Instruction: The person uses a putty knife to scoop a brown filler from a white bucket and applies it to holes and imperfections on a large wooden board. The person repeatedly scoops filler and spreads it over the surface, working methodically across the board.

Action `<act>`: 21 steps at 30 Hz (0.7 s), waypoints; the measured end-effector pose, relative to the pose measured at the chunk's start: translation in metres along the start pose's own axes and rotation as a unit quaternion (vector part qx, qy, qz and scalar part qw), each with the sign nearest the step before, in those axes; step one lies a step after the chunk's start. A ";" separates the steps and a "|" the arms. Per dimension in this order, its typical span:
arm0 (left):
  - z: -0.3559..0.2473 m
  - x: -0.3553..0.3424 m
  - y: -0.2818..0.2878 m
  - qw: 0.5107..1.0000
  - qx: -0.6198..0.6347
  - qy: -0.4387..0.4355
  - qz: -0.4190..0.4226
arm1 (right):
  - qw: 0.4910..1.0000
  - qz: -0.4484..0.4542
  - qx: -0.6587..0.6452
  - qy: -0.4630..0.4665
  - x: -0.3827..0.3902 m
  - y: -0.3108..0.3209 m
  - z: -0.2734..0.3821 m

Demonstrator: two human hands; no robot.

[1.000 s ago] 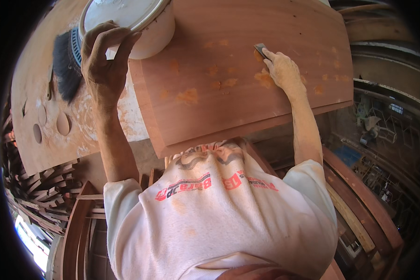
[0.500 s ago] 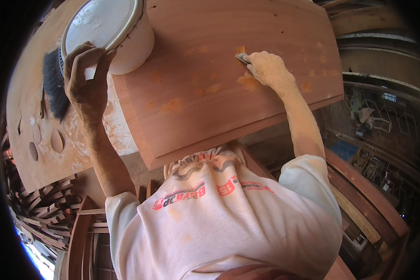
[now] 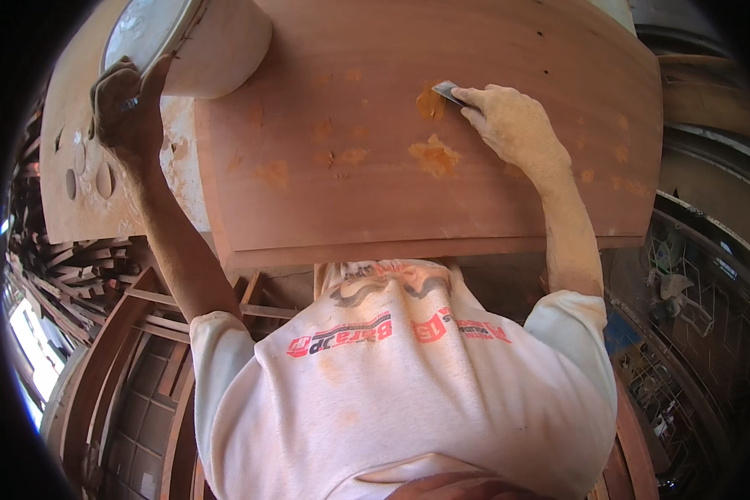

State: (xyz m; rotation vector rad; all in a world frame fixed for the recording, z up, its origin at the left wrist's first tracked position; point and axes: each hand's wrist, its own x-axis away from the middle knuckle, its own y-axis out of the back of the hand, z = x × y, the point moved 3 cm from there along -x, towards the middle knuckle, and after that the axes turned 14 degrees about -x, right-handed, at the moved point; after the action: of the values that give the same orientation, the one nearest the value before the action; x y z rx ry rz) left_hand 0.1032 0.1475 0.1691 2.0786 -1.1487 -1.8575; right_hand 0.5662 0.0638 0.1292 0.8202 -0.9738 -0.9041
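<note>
My right hand (image 3: pixel 508 125) grips a metal scraper (image 3: pixel 444 90), its blade at a smear of orange filler (image 3: pixel 430 107) on a reddish-brown wooden panel (image 3: pixel 375 200). More orange patches dot the panel, the largest (image 3: pixel 434 156) just below the blade. At the upper left, my left hand (image 3: pixel 129 96) is curled at the rim of a white plastic bucket with a lid (image 3: pixel 225 50), thumb against its side; part of the grip is hidden. Both forearms reach in from the lower edge.
A pale, dusty board (image 3: pixel 71 225) lies under the panel's left side, with sanding discs (image 3: pixel 104 179) on it. Wood offcuts (image 3: pixel 67 271) are piled at the left. Wooden frames (image 3: pixel 83 383) stand at lower left; boards and metalwork (image 3: pixel 675 283) sit at the right.
My left hand and the bucket have shifted left. The scraper has moved left and fresh filler shows under it. The whole view has shifted slightly.
</note>
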 end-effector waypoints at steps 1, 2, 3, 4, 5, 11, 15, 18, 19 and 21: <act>-0.002 -0.001 -0.002 1.000 0.003 -0.002 -0.002 | 0.997 0.035 0.066 -0.009 -0.006 -0.001 0.005; -0.002 0.000 -0.004 1.000 0.008 -0.001 -0.004 | 0.988 0.072 0.135 -0.019 -0.011 0.002 0.009; -0.001 0.001 -0.002 1.000 0.008 0.002 -0.005 | 0.979 0.130 0.158 -0.019 -0.011 0.008 0.016; 0.000 0.001 -0.001 1.000 -0.003 0.001 -0.001 | 0.965 0.187 0.181 -0.020 -0.005 0.017 0.025; 0.000 0.001 -0.002 1.000 -0.010 0.003 0.000 | 0.947 0.243 0.207 -0.023 0.000 0.023 0.027; 0.000 0.000 -0.006 1.000 -0.001 0.016 -0.013 | 0.976 0.105 0.171 0.081 -0.015 0.012 0.039; 0.000 0.002 -0.006 0.999 0.034 -0.003 -0.013 | 0.956 0.240 0.164 0.043 0.006 0.018 0.047; -0.010 0.001 0.001 0.999 0.022 0.030 -0.003 | 0.970 0.236 0.046 0.021 0.005 0.030 0.030; -0.006 0.001 0.003 0.999 0.026 0.021 -0.012 | 0.981 0.183 -0.032 0.047 0.000 0.034 0.027; -0.004 0.002 -0.002 0.996 0.072 0.035 -0.039 | 0.974 0.080 -0.190 0.092 -0.010 0.038 0.029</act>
State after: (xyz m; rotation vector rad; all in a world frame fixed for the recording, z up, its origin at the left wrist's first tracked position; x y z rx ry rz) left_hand 0.1072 0.1465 0.1677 2.2766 -1.2345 -1.7677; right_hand 0.5467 0.0828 0.1695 0.4815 -0.6665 -0.8243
